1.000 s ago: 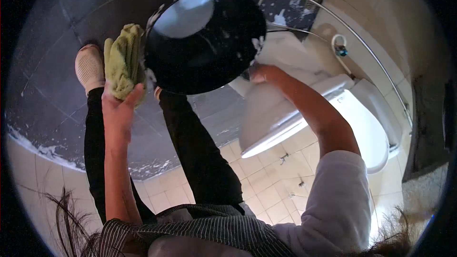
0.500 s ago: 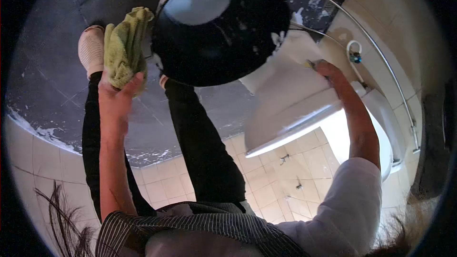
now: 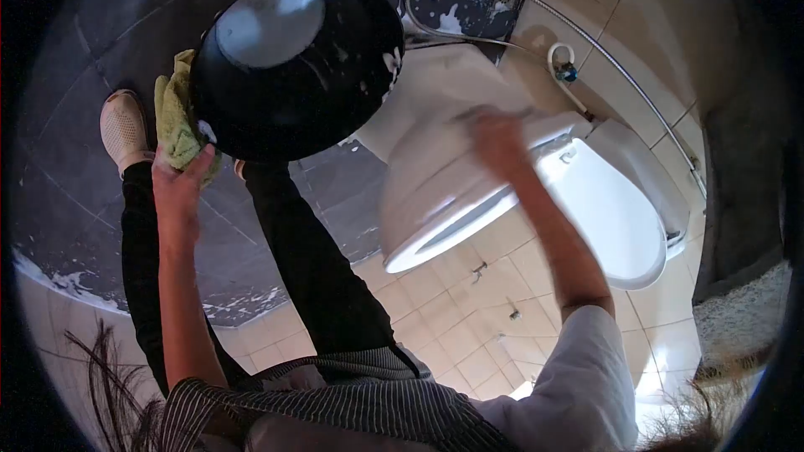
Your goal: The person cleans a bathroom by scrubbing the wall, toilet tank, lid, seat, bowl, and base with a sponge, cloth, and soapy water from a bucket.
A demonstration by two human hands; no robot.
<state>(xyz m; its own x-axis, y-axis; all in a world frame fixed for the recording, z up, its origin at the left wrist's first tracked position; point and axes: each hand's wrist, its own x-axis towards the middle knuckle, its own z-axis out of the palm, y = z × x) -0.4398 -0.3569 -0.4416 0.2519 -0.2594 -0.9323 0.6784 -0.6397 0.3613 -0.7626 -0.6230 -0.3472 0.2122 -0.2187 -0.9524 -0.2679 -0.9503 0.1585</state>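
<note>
My left hand (image 3: 178, 182) is closed around a crumpled green cloth (image 3: 174, 117), at the left rim of a large black bucket (image 3: 276, 109). Cloth and rim overlap in view; whether they touch I cannot tell. Greyish liquid shows inside the bucket, and white suds cling to its rim. Over the outer side of a white toilet (image 3: 435, 159) is my right hand (image 3: 500, 146), smeared by motion. Its fingers are bent toward the porcelain around a small dark-looking thing that I cannot make out. The toilet's raised white lid (image 3: 615, 213) stands beyond my right forearm.
A metal shower hose (image 3: 620, 63) curves along the tiled wall, near a white pipe with a blue valve (image 3: 567, 73). Foam patches (image 3: 71, 285) lie on the dark tiled floor (image 3: 75, 176). My shoe (image 3: 126, 130) is left of the bucket. Small taps (image 3: 479, 272) stick out from the tiles.
The whole view has shifted, moving the bucket and toilet leftward in the picture. My right hand has slid along the toilet's side toward its rim. My left hand keeps the cloth, now closer to the bucket.
</note>
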